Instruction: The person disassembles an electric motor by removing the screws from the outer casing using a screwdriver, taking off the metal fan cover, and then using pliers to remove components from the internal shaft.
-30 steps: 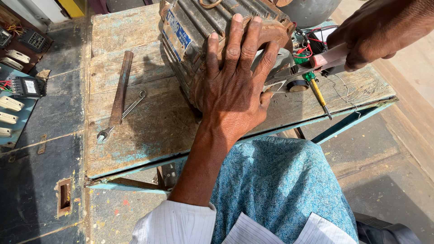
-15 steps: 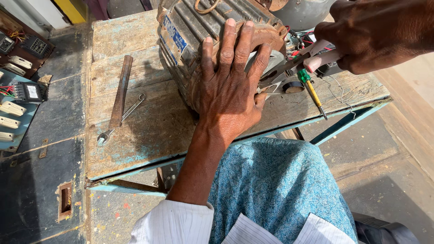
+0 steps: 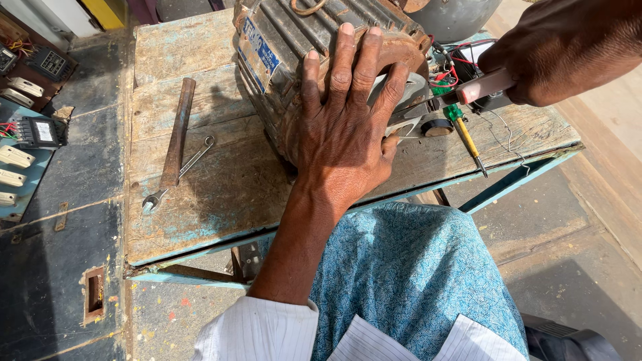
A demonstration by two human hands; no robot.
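Flat bar (image 3: pixel 177 134) and spanner (image 3: pixel 179 172): laid on the wooden table (image 3: pixel 221 200), left of the motor.
Electric motor (image 3: pixel 281 60): cast, ribbed, judged heavy and rigid; set mid-table.
Left hand (image 3: pixel 344 134): grip spread flat over the motor's end, nothing clasped.
Right hand (image 3: pixel 568 50): grip clamped on a pink-handled tool (image 3: pixel 485 87) at the wiring.

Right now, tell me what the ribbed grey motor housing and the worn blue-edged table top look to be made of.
Ribbed grey motor housing: likely cast metal, dull and rust-stained, with moulded fins; the left hand lies flat on it. Worn blue-edged table top: wooden planks, shown by grain, gaps and flaking blue paint.
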